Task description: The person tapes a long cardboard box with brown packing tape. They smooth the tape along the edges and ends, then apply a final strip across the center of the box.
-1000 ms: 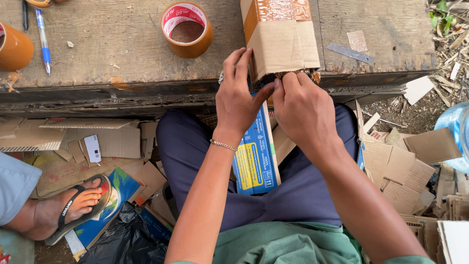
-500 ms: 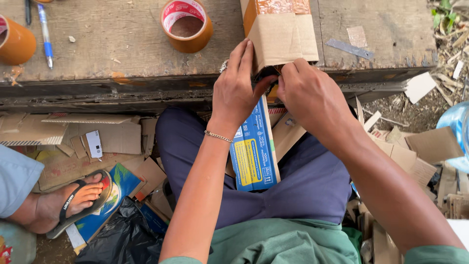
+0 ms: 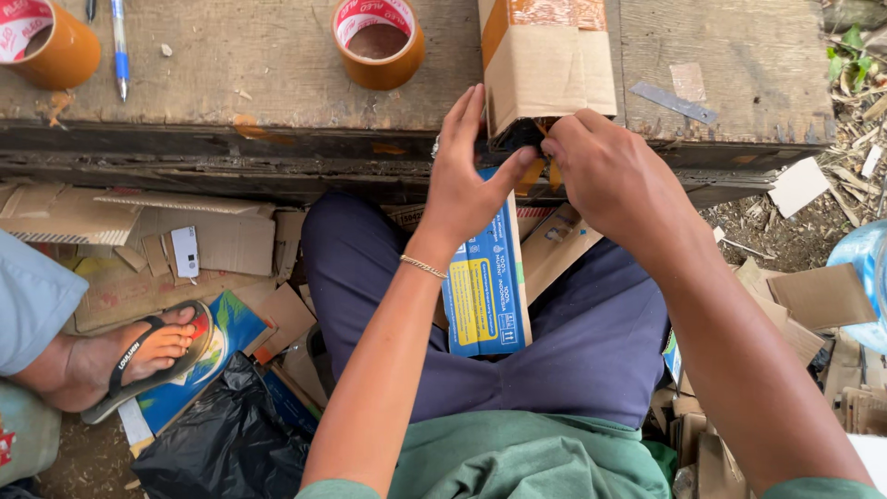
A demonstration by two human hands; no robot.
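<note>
A: Carton [image 3: 547,65], brown, taped, lies at the bench [image 3: 277,83] edge, twelve o'clock from the lap. Step in hand looks like working its open near end.

B: Done well, to my eye: steady the flap before pulling, keep the carton flat on the wood.

A: Left hand [image 3: 467,180]: fingers straight, close together, against the carton's side; thumb reaching under the flap.

B: Right hand [image 3: 614,180]?

A: Fingers curled, pinching something at the opening; what exactly, cannot tell.

B: Other items?

A: Blue box [image 3: 485,286] on the lap, six o'clock of the carton; tape roll [image 3: 379,42] at nine o'clock.

Two tape rolls [image 3: 379,42] [image 3: 42,42] and a pen [image 3: 119,46] lie on the bench [image 3: 231,83].
</note>
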